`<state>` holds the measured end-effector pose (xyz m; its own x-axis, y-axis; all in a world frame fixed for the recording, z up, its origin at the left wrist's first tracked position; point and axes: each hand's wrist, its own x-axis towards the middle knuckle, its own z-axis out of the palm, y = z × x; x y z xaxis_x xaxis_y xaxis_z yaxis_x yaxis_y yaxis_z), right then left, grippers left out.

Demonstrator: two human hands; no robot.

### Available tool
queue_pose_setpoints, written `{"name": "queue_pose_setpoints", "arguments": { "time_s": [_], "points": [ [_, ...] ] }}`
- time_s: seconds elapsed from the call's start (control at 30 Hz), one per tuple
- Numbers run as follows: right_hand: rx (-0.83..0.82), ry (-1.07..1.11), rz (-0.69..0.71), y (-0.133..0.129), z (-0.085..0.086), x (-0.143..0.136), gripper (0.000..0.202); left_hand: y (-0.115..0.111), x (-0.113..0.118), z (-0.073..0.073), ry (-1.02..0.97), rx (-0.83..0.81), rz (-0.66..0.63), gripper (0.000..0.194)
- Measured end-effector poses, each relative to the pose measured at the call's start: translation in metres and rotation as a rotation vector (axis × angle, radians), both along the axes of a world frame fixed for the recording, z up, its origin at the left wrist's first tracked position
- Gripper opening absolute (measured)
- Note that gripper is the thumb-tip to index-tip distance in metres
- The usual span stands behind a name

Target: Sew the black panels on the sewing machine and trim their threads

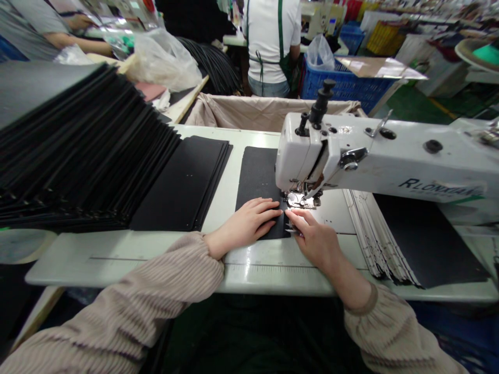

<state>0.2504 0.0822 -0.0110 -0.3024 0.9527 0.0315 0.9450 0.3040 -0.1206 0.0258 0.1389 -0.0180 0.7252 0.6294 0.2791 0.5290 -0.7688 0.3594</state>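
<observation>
A black panel (pixel 257 174) lies flat on the sewing machine table, its right edge at the presser foot (pixel 302 200). My left hand (pixel 253 221) rests on the panel's near part with the fingers stretched out and lying flat. Close in front of the presser foot, my right hand (pixel 314 236) has its fingertips at the panel's right edge. Thread snips (pixel 290 229) are tucked in that hand, with their pointed metal blades sticking out to the left. The rest of the snips is hidden by the fingers.
A tall stack of black panels (pixel 78 150) leans at the left, beside a lower pile (pixel 179 182). The white sewing machine arm (pixel 374 150) extends right, with more panels (pixel 424 239) beneath it. Behind the table are a cloth-lined bin (pixel 241 111) and a person (pixel 271 47).
</observation>
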Motion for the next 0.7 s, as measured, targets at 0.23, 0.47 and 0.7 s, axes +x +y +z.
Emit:
{"name": "queue_pose_setpoints", "arguments": {
  "time_s": [0.23,0.47,0.7],
  "points": [
    [0.004,-0.001,0.003,0.0002,0.0002,0.0002,0.056,0.0005,0.0004,-0.0011,-0.022,0.001,0.006,0.032],
    [0.007,0.005,0.002,-0.0003,0.0,0.0001,0.058,0.0001,0.001,0.0,-0.017,0.004,0.016,0.033],
    [0.013,0.012,0.005,-0.0001,0.0001,0.0009,0.06,-0.0001,0.0024,0.0,-0.012,-0.003,0.052,0.035]
  ]
}}
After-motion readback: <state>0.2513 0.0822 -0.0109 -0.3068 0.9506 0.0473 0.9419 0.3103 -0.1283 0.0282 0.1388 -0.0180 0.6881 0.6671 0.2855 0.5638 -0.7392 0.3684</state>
